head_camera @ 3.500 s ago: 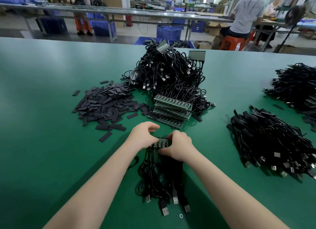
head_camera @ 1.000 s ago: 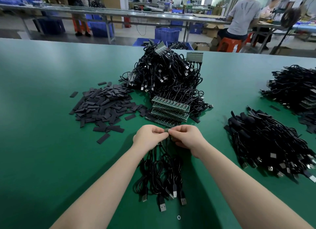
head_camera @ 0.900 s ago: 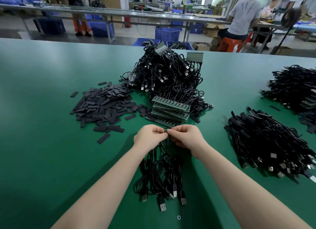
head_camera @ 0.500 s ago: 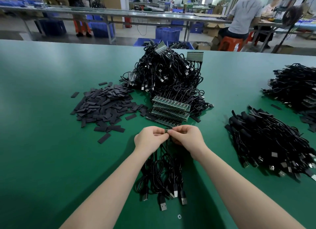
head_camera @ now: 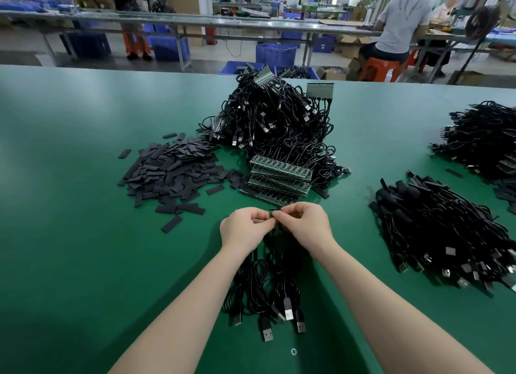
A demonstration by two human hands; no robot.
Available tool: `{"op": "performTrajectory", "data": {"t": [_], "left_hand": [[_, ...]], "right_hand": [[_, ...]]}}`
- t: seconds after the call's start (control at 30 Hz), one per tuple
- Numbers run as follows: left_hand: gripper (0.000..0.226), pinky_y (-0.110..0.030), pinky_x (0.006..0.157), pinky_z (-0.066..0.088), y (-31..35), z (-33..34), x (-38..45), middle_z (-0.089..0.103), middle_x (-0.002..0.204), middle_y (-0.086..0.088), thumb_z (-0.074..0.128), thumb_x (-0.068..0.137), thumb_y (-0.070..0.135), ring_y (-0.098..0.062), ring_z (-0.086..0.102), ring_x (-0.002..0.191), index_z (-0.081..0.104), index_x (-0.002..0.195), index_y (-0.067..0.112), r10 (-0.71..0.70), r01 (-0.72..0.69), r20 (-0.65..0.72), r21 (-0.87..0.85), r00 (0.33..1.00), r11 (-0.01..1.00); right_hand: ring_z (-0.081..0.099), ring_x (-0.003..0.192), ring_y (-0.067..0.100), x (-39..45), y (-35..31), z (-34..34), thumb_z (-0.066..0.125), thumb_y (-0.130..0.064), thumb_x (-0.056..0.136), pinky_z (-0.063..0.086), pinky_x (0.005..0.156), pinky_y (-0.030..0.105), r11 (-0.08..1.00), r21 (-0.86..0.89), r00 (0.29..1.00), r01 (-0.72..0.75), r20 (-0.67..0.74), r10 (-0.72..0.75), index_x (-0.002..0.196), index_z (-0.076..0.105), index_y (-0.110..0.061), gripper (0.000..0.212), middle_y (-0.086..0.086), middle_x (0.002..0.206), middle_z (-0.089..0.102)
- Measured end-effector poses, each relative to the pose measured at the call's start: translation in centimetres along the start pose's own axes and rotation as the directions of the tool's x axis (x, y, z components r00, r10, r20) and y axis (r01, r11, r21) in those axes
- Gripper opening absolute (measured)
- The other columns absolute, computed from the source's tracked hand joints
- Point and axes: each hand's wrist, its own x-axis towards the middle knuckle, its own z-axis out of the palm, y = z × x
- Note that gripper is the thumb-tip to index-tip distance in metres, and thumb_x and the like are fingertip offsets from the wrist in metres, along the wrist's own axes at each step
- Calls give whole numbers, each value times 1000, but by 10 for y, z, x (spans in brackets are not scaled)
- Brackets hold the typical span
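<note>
The bench [head_camera: 83,248] is plain deep green. Near its front edge, a bundle of USB cables [head_camera: 259,290] is glossy black with silver plug tips. Just beyond it, a small circuit board [head_camera: 272,214] is green. Mid-bench, a stack of circuit board strips [head_camera: 279,175] is green with repeating rows of dark chips. Left of the stack, a pile of flat sleeves [head_camera: 170,172] is matte charcoal. The cable heap [head_camera: 273,122] toward the far edge is black, flecked silver. Behind the bench, a crate [head_camera: 275,55] is blue and a stool [head_camera: 378,67] is orange.

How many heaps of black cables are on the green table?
4: central heap, near-right heap, far-right heap, small bundle under the hands; others may lie offscreen.
</note>
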Motion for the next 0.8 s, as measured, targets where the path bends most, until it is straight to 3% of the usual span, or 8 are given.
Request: {"op": "performTrajectory", "data": {"t": [0.1, 0.23, 0.47, 0.7, 0.8], "left_hand": [[13, -22, 80, 48, 1, 1, 0, 72, 78, 18, 73, 76, 49, 2, 66, 83, 67, 72, 38, -10, 10, -6, 12, 1000, 1000], [11, -18, 72, 45, 2, 0, -1, 71, 75, 17, 73, 76, 46, 1, 66, 82, 69, 73, 37, -17, 17, 1, 29, 1000, 999], [9, -15, 69, 43, 3, -2, -1, 73, 82, 16, 74, 77, 42, 0, 66, 85, 68, 74, 37, -22, 22, 14, 18, 1000, 1000], [15, -22, 81, 50, 0, -1, 2, 74, 88, 13, 75, 78, 39, -2, 67, 88, 76, 90, 30, -14, 14, 22, 4, 1000, 1000], [8, -21, 79, 48, 0, -2, 2, 73, 82, 15, 75, 78, 40, -2, 67, 86, 72, 81, 34, -24, 24, 29, 10, 999, 1000]], "right_hand": [[58, 61, 1, -3, 0, 3, 80, -27, 81, 41, 53, 7, 999, -38, 998, 32, -48, -34, 73, 70, -24, 13, -10, 68, 67], [58, 65, 2, -8, 2, 8, 78, -24, 83, 40, 55, 5, 1000, -17, 996, 25, -86, -26, 80, 73, -15, 11, -6, 74, 69], [56, 65, -2, -14, 3, 14, 76, -20, 85, 39, 57, 4, 999, 11, 988, 47, -145, -45, 76, 69, -17, 12, -11, 70, 64], [57, 67, -1, -18, 3, 19, 74, -19, 87, 39, 58, 4, 998, 16, 984, 61, -167, -58, 74, 67, -19, 14, -10, 72, 64], [56, 68, -1, -15, 2, 15, 75, -21, 86, 39, 57, 4, 999, -6, 991, 49, -125, -49, 78, 68, -17, 11, -10, 73, 65]]}}
